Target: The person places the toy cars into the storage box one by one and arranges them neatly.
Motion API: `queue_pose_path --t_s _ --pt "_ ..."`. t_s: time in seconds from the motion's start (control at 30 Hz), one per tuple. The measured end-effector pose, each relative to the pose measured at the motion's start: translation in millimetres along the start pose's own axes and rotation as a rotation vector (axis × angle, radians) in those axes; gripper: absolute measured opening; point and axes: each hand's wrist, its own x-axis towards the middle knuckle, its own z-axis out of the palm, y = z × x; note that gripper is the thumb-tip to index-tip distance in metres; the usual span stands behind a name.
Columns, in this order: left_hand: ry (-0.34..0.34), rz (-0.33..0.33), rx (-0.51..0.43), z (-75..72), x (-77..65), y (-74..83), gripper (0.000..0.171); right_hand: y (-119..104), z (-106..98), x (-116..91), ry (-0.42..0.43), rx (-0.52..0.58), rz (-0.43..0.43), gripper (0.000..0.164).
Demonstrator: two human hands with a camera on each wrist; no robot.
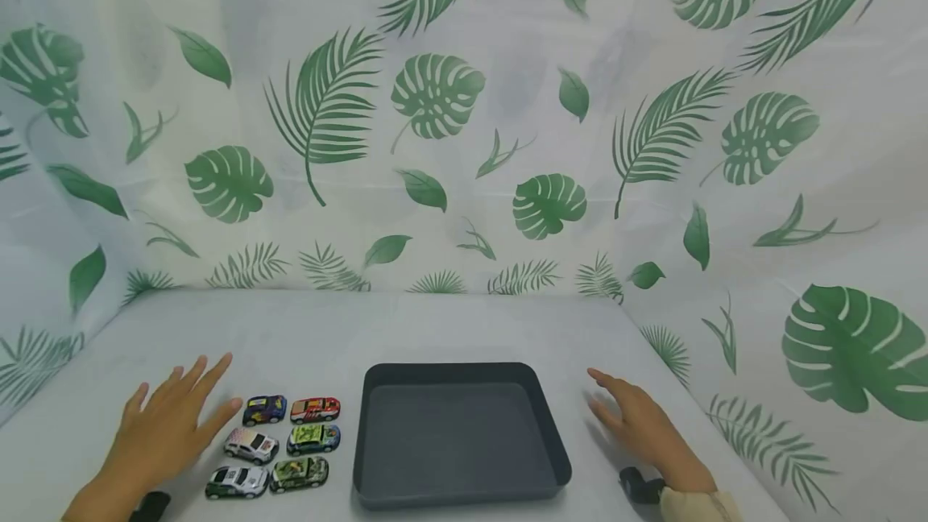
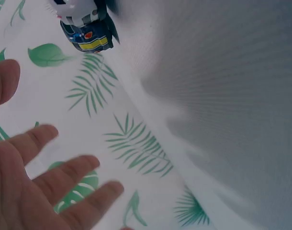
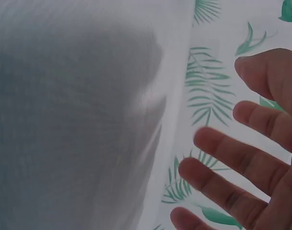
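In the head view my left hand (image 1: 163, 433) is spread over the table, just left of a cluster of several small toy cars, and holds nothing. The cars stand in two columns: a dark blue one (image 1: 264, 410), a red one (image 1: 315, 410), a white and pink one (image 1: 250, 445), a yellow-green one (image 1: 313, 439), a white and dark green one (image 1: 237, 482) and a camouflage green one (image 1: 299, 474). To their right lies a dark grey rectangular tray (image 1: 464, 498) with nothing in it. My right hand (image 1: 641, 429), fingers extended, hovers right of the tray and holds nothing.
A white cloth covers the table (image 1: 464, 325). Behind and at both sides hangs a white curtain (image 1: 500, 95) printed with green leaves. Dark bands (image 1: 641, 486) sit at both wrists.
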Motion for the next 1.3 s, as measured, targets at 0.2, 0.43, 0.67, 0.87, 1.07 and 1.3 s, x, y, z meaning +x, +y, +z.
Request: queue_pose_path --t_s 0.2,0.43,0.67,0.87,1.07,1.3 --pt "0.002 0.119 -0.073 0.0 9.5 -3.2 0.063 -3 3 11 -0.028 0.117 -0.074 0.05" --pt "-0.107 0.177 -0.288 -2.3 21.4 -6.4 0.055 -7 7 22 -0.059 0.239 -0.18 0.043" --pt "-0.164 0.205 -0.445 -9.8 34.6 -8.6 0.041 -8 14 34 -0.072 0.364 -0.21 0.038" --pt "-0.281 0.208 -0.567 -11.1 41.9 -11.0 0.039 -14 16 46 -0.109 0.474 -0.222 0.04" --pt "-0.355 0.276 -0.616 -7.3 51.0 -19.4 0.046 -18 19 57 -0.113 0.525 -0.23 0.04" --pt "-0.479 0.291 -0.668 -5.2 64.2 -28.5 0.054 -14 31 68 -0.161 0.711 -0.183 0.033"
